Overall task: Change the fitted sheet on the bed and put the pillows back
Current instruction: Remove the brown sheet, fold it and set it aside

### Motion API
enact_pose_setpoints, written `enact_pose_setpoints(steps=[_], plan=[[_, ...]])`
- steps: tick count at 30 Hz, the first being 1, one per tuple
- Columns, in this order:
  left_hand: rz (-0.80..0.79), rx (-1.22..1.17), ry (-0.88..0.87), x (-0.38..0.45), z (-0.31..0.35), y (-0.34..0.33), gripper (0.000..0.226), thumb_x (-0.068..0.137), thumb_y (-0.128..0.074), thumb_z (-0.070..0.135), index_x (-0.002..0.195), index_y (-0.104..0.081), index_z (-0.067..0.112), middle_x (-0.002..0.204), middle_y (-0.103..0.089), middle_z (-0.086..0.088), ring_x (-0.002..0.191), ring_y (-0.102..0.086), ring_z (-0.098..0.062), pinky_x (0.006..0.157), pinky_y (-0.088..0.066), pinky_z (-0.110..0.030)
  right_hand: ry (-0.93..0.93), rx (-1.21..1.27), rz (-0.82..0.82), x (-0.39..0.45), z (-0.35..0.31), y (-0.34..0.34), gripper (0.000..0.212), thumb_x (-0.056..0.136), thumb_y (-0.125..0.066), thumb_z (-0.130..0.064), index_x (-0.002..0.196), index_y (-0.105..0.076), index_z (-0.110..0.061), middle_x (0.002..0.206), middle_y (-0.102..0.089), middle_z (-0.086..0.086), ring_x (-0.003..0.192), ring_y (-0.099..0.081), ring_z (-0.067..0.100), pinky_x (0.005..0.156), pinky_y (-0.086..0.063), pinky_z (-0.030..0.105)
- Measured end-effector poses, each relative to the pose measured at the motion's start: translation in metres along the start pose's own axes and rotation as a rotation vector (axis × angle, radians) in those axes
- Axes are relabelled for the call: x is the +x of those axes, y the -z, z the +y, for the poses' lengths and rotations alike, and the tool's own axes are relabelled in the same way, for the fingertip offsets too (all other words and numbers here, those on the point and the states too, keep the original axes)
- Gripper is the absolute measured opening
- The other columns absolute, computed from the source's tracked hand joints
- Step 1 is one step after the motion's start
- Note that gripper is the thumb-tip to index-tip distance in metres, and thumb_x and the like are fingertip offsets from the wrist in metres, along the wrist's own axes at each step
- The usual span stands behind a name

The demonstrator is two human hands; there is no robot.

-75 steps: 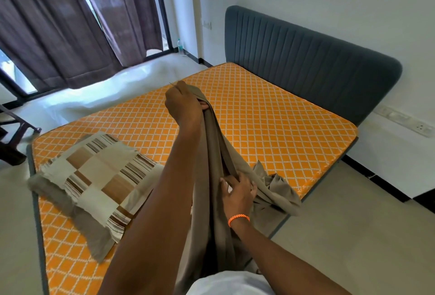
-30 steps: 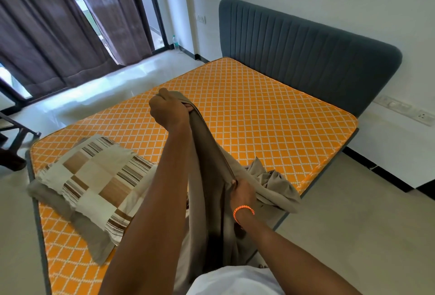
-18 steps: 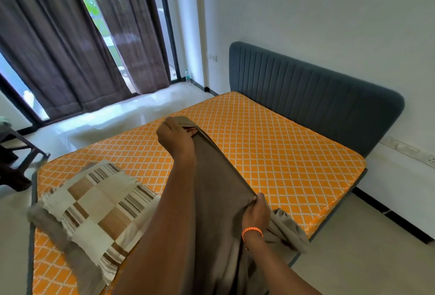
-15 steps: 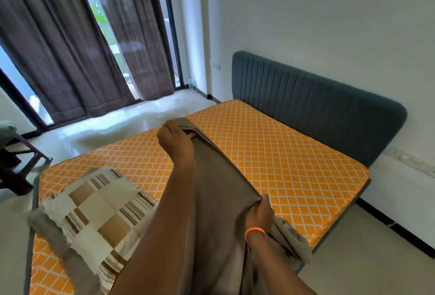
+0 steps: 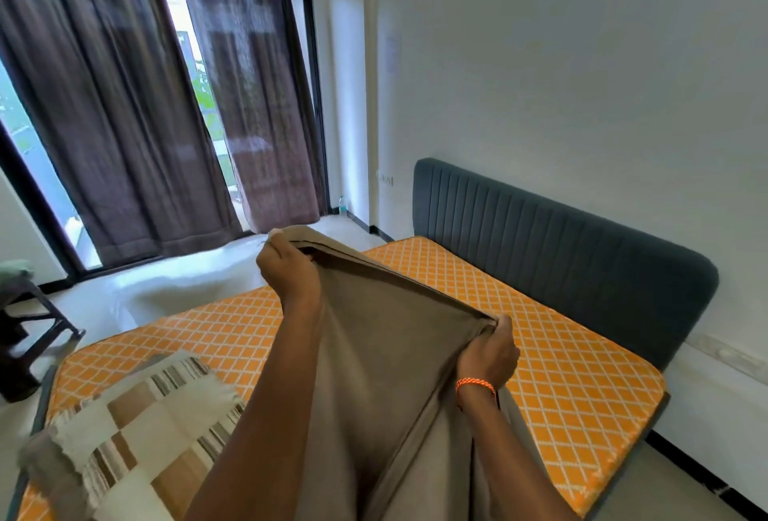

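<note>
Bare orange mattress (image 5: 561, 375) with patchwork pillow (image 5: 137, 429)

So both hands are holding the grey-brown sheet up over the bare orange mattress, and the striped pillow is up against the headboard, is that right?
Not quite. In the head view the striped pillow lies at the near left end of the orange mattress, far from the headboard. The rest holds: the left hand and right hand both grip the grey-brown sheet.

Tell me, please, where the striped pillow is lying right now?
In the head view, the pillow lies at the lower left on the bare orange mattress, near its foot end, just left of the person's left arm and far from the grey headboard.
</note>
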State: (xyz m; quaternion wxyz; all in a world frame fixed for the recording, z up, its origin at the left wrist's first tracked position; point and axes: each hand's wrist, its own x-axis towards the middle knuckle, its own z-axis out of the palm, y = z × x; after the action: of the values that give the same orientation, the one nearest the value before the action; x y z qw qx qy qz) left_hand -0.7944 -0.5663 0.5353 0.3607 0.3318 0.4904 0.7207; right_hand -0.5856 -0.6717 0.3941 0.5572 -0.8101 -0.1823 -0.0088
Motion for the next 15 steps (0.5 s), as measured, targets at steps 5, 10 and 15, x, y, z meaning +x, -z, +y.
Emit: enact_pose_setpoints(steps=[5,10,15], plan=[[0.04,-0.135,-0.069,0.038,0.023,-0.002,0.035,0.105,-0.042,0.035,0.076,-0.06,0.026,0.085,-0.066,-0.006,0.091,-0.068,-0.032,0.088,-0.058,-0.061,0.248,0.24,0.047,0.037,-0.092,0.014,0.024,0.104,-0.043,-0.008,0.103,-0.067,-0.012,0.085,-0.067,0.008,0.077,-0.059,0.028,0.063,-0.032,0.031],[0.123,-0.259,-0.11,0.077,0.07,-0.001,0.03,0.108,-0.046,0.026,0.08,-0.058,0.026,0.083,-0.065,0.001,0.081,-0.065,-0.019,0.085,-0.059,-0.052,0.523,0.443,-0.056,0.082,-0.195,0.029,0.024,0.106,-0.042,-0.014,0.097,-0.064,-0.013,0.089,-0.068,0.0,0.079,-0.06,0.008,0.069,-0.047,0.03],[0.125,-0.275,-0.24,0.091,0.106,0.015,0.034,0.109,-0.045,0.025,0.081,-0.064,0.026,0.08,-0.066,0.008,0.073,-0.062,-0.004,0.075,-0.055,-0.031,0.724,0.495,-0.18,0.097,-0.237,0.036,0.02,0.105,-0.051,-0.013,0.09,-0.064,-0.013,0.089,-0.06,0.0,0.082,-0.055,0.008,0.07,-0.04,0.018]])
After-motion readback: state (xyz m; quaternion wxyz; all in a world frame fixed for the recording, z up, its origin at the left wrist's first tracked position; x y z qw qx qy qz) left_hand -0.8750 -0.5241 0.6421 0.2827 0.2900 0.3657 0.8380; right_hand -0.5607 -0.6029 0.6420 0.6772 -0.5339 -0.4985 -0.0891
